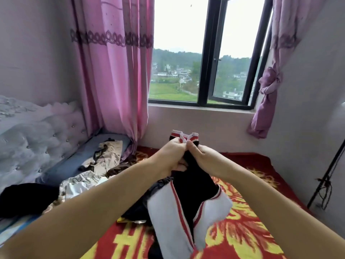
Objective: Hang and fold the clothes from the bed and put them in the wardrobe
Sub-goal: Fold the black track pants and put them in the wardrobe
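A black jacket with white sleeves and red stripes hangs in front of me over the bed. My left hand and my right hand both pinch it at the red-and-white collar, held close together and raised above the red and yellow blanket. The jacket's sleeves drape down toward me. More clothes lie on the bed's left side: a beige garment, a patterned white one and a black one.
A tufted pale headboard stands at the left. Pink curtains frame a window behind the bed. A dark stand pole leans by the right wall. The wardrobe is not in view.
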Demonstrator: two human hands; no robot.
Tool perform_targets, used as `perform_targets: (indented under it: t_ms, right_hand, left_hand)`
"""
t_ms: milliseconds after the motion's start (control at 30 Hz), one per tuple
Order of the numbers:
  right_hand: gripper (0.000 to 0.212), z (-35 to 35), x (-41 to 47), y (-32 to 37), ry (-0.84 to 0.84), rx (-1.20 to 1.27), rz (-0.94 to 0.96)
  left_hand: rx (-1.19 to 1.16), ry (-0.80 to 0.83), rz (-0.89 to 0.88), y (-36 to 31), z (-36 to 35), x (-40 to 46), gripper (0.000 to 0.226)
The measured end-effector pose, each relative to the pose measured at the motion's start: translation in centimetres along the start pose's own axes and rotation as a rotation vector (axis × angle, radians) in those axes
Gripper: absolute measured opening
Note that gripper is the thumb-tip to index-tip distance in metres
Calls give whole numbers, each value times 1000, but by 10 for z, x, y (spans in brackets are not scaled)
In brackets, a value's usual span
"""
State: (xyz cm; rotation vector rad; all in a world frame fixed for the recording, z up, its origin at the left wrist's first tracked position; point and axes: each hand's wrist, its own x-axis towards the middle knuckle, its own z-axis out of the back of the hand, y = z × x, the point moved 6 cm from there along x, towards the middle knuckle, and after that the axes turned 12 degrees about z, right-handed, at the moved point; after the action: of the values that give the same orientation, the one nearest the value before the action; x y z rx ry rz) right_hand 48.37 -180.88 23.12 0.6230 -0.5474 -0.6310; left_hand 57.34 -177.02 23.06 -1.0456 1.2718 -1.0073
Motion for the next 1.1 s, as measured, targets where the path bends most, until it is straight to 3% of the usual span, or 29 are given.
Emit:
perform_targets:
  t_ms: [100, 200, 267, 300, 367, 433, 500, 567, 633, 767, 867, 967, 1100]
  right_hand:
    - [42, -2, -13, 14, 102, 118, 106]
    - [64, 10, -18, 15, 113, 36, 174]
    - [53, 20, -16, 14, 84, 66, 182]
    - [46, 25, -17, 14, 70, 122, 166]
    - [46, 32, -20, 17, 85, 186, 142]
    - [54, 32, -22, 26, 163, 132, 210]
    - [53, 26, -24, 34, 251, 80, 268]
    - [45, 22, -25, 31, 274, 44, 259]
    - [38, 20, -26, 24, 249, -12, 233]
    - [29, 7, -33, 3, 214, -181, 144]
    - [24, -7, -39, -20, 194, -100, 68]
    - [14, -14, -44, -47, 150, -27, -16]
    - [14, -22, -53, -67, 95, 111, -25]
  left_hand:
    - [-107, 128, 13, -5, -4, -13, 20]
    - [-35, 131, -61, -13, 0, -21, 24]
    - [204, -54, -314, -25, 11, -25, 12]
    - [378, -193, -494, -32, 17, -29, 17]
    - [761, -408, -830, -44, 21, -39, 54]
    - [1054, -405, -943, -45, 17, -35, 84]
    - [1039, -194, -791, -39, 14, -25, 77]
    - [846, 3, -586, -28, 11, -17, 39]
    - [802, -50, -552, -23, 14, -14, 12]
    - [918, -159, -537, -28, 19, -17, 14]
    - [883, -113, -506, -42, 23, -26, 6]
    - [867, -88, -476, -54, 31, -35, 16]
    - [853, -54, -451, -60, 41, -45, 10]
